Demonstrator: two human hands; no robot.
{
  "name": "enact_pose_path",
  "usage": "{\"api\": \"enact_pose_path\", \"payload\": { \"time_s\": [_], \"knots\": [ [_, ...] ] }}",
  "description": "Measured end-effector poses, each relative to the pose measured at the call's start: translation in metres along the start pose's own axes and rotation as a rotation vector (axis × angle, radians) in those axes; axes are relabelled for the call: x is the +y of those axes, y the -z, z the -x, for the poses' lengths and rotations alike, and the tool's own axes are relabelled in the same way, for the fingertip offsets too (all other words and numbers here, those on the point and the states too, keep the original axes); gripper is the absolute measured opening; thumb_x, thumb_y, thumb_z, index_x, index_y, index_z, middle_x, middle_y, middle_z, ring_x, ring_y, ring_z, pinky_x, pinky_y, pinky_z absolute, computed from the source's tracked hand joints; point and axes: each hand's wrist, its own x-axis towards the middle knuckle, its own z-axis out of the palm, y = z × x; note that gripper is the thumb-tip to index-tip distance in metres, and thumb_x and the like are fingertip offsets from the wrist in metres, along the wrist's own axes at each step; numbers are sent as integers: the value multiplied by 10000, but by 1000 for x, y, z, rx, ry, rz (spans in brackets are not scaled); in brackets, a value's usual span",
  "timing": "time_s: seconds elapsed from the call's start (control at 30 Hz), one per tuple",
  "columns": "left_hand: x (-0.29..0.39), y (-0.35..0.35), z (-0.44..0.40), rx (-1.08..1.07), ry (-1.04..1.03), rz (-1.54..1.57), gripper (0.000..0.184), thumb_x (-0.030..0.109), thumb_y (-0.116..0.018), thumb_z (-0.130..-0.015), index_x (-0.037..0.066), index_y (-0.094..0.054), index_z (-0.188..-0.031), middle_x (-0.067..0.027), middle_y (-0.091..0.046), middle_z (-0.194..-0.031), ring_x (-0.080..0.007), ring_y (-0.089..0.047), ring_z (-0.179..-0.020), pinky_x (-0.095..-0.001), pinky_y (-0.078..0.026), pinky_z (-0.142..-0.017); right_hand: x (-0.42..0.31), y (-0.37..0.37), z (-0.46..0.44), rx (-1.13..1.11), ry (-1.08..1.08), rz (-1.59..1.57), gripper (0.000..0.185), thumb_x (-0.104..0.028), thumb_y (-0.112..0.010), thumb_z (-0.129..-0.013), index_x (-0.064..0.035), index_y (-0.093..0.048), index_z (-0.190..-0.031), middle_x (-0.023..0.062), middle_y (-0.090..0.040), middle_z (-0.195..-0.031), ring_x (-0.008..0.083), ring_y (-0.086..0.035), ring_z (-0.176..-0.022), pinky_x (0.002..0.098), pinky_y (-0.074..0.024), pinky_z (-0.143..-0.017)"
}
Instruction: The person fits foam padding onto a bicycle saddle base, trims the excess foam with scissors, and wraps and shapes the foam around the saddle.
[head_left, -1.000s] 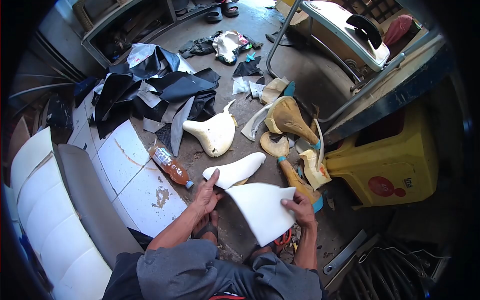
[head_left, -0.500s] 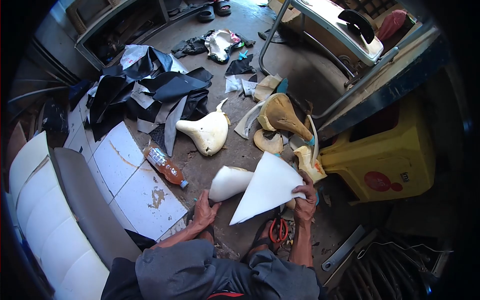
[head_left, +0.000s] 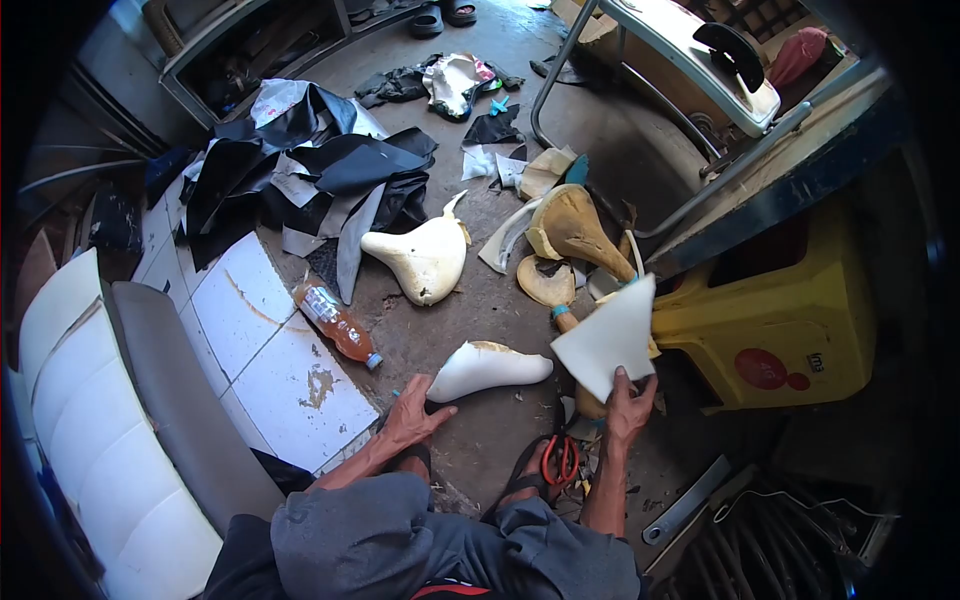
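Note:
My right hand (head_left: pixel 628 408) pinches the lower edge of a white foam sheet (head_left: pixel 608 338), thumb on its near face, and holds it up above the floor. My left hand (head_left: pixel 408 415) is at the left end of a white foam-covered bicycle saddle (head_left: pixel 490 373), its thumb stretched out and fingers apart. The saddle lies on its side with a yellowish inner part showing along its upper edge. Whether the left fingertips touch it, I cannot tell. Red-handled scissors (head_left: pixel 560 460) lie by my right foot.
A cream saddle (head_left: pixel 418 255), a brown saddle (head_left: pixel 575 232) and foam scraps lie ahead. On the left are a bottle (head_left: pixel 338 325), white tiles (head_left: pixel 290 385) and black sheet material (head_left: pixel 330 160). A yellow stool (head_left: pixel 790 340) lies at right, beside a metal-framed chair (head_left: pixel 690 50).
My right hand has moved the foam sheet right and up, away from the white saddle. The saddle has turned and now shows its full length. My left hand's thumb has spread outward.

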Motion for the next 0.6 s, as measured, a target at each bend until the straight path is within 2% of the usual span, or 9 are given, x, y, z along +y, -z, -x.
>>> {"api": "enact_pose_path", "payload": {
  "time_s": [0.07,0.2,0.27,0.33,0.4,0.5,0.53,0.57,0.6],
  "knots": [
    [2,4,-3,-12,39,-16,589,313,-801,-809,8,-552,-1246,-187,-564,-1145,-373,-578,-1086,-428,-473,-930,2,-1,0,208,190,445,687,-198,-720,-899,2,-399,-1474,241,-514,-1287,310,-565,-1112,407,-452,-963],
    [6,16,-6,49,126,92,559,328,-772,-839,17,-554,-1249,-181,-573,-1174,-359,-582,-1087,-429,-471,-944,-16,4,3,266,226,401,629,-204,-674,-931,-15,-415,-1473,214,-497,-1201,347,-529,-1100,466,-436,-944],
    [-2,28,-8,178,85,304,514,303,-748,-864,13,-551,-1240,-186,-577,-1187,-351,-578,-1096,-434,-462,-962,-23,5,3,303,330,471,586,-185,-651,-943,-14,-434,-1460,215,-495,-1210,350,-525,-1108,464,-438,-944],
    [-9,46,-15,531,7,3,469,259,-726,-882,-2,-534,-1221,-194,-559,-1162,-361,-566,-1073,-444,-461,-935,-30,6,3,334,437,534,545,-165,-628,-954,-13,-452,-1448,216,-493,-1220,352,-522,-1116,463,-440,-945],
    [-47,61,-36,903,250,-189,565,273,-767,-854,-25,-467,-1229,-209,-499,-1174,-372,-499,-1113,-480,-400,-960,-35,5,6,332,484,490,459,-137,-593,-970,1,-500,-1397,220,-491,-1236,345,-531,-1106,459,-448,-939],
    [-81,97,-73,867,875,13,1093,496,-853,-713,-139,-301,-1412,-343,-380,-1380,-419,-417,-1300,-495,-385,-1089,-48,-3,15,253,593,494,411,-118,-585,-968,13,-530,-1354,224,-503,-1230,344,-541,-1096,445,-456,-938],
    [-97,96,-82,826,939,-44,1016,444,-866,-710,-131,-355,-1374,-323,-432,-1340,-398,-473,-1253,-498,-426,-1051,-52,-11,17,197,649,460,361,-117,-568,-985,23,-563,-1318,168,-579,-1146,257,-589,-1023,369,-505,-842],
    [-116,90,-91,778,999,-102,939,391,-878,-706,-123,-408,-1336,-303,-484,-1301,-378,-529,-1206,-501,-468,-1014,-58,-20,23,195,649,452,361,-117,-568,-985,23,-563,-1318,168,-579,-1146,257,-589,-1023,369,-505,-842],
    [-128,88,-95,779,998,-105,939,391,-878,-706,-123,-408,-1336,-303,-484,-1301,-378,-529,-1206,-501,-468,-1014,-64,-30,33,-86,498,304,357,-120,-579,-984,12,-570,-1316,136,-597,-1107,226,-598,-983,346,-508,-831]
  ]
}}
